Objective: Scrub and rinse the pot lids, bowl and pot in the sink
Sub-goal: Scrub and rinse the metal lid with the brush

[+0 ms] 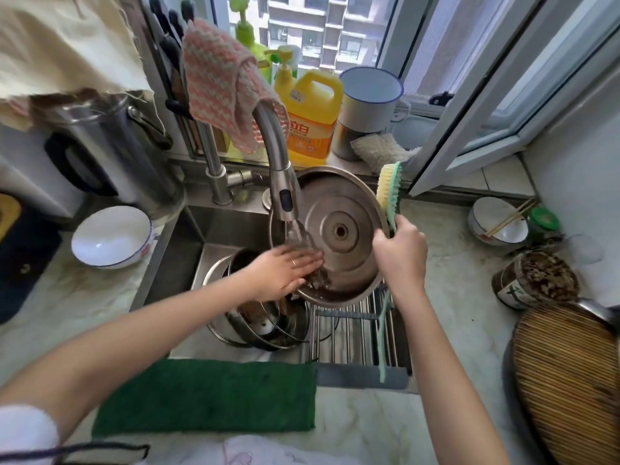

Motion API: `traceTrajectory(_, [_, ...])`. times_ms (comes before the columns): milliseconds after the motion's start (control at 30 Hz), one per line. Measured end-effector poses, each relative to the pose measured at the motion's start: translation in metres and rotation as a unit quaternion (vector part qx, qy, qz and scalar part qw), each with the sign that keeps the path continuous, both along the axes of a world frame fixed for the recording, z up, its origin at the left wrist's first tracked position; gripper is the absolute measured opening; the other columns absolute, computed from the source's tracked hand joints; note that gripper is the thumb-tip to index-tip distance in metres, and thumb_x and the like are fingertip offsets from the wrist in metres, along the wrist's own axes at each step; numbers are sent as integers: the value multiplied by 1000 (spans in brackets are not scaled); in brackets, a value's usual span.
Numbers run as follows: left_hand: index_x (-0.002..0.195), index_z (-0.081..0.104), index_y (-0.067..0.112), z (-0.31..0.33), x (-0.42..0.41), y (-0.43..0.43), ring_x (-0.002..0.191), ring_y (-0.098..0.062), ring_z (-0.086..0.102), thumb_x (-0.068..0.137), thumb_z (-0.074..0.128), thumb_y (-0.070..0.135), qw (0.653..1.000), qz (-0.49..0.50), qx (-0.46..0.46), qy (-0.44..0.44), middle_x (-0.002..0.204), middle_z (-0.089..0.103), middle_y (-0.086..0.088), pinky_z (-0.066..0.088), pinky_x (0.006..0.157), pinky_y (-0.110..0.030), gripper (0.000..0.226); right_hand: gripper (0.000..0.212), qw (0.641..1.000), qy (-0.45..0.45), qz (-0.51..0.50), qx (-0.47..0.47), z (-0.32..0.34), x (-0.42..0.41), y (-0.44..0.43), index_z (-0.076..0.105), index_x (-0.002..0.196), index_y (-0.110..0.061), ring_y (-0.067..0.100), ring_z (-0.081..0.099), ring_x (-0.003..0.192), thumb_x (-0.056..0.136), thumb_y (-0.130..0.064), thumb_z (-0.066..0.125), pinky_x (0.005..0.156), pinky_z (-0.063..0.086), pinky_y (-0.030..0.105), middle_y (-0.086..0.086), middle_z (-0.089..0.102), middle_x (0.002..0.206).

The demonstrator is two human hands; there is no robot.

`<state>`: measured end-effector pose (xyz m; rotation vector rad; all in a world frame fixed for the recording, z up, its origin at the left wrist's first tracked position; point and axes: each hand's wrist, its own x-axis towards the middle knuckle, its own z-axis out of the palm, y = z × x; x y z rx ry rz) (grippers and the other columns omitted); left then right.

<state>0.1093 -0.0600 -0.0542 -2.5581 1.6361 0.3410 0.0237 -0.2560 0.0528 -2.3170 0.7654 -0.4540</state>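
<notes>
OK, lid (339, 229): steel, tilted over sink (188, 250), inner side up; faucet (278, 182) stream hits its lower left
Left hand (285, 268): flat on lid's lower left, fingers straight, in the water
Right hand (399, 253): curled round brush (389, 189) handle at lid's right rim; bristles point up
Pot (265, 317): in sink below lid; brown residue inside
Second lid (208, 273): only its rim shows, at pot's left
Rack (355, 330): across sink's right part, under lid
Bowls: two, white with blue rims; left bowl (110, 236) on counter; right bowl (496, 223) has chopsticks (510, 218) across it
Jar (536, 280): one, open, brown stuff inside
Sill: one yellow jug (313, 119); one white mug (369, 95); two green pump bottles (248, 38)
Cloths: one pink-white cloth (221, 85) over faucet neck; one green pad (204, 397) on sink's front edge
Counter (453, 313): pale marble; kettle (110, 146) back left; window (453, 62) behind sink
</notes>
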Motion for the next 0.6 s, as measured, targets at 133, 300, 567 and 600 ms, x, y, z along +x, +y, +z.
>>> traceTrajectory(133, [148, 23, 8, 25, 27, -12, 144, -23, 18, 101, 24, 31, 978, 132, 107, -121, 154, 29, -10, 4, 117, -35, 53, 27, 999, 30, 14, -7, -2, 1, -8, 67, 108, -5, 33, 63, 87, 85, -13, 55, 71, 46, 31, 15, 70, 95])
traceTrajectory(300, [150, -6, 3, -1, -20, -51, 146, -33, -3, 97, 31, 41, 956, 281, -47, 66, 156, -8, -22, -1, 119, -40, 75, 29, 995, 56, -34, 70, -9, 7, -12, 65, 115, -10, 26, 60, 90, 93, -23, 52, 70, 42, 26, 10, 69, 106])
traceTrajectory(567, [150, -13, 23, -17, 33, -19, 144, -13, -16, 99, 27, 33, 989, -68, 98, -91, 156, -18, 4, -15, 115, -37, 65, 31, 987, 157, 19, 22, -20, -7, -26, 67, 104, -7, 30, 60, 88, 91, -31, 53, 69, 45, 32, 10, 68, 93])
traceTrajectory(600, [150, -12, 19, -11, 41, -23, 145, -14, -14, 99, 28, 26, 988, -35, 93, -120, 157, -15, 1, -14, 115, -34, 65, 38, 986, 166, 13, 32, -22, -7, -27, 66, 109, -5, 32, 61, 93, 90, -35, 53, 74, 48, 35, 13, 68, 99])
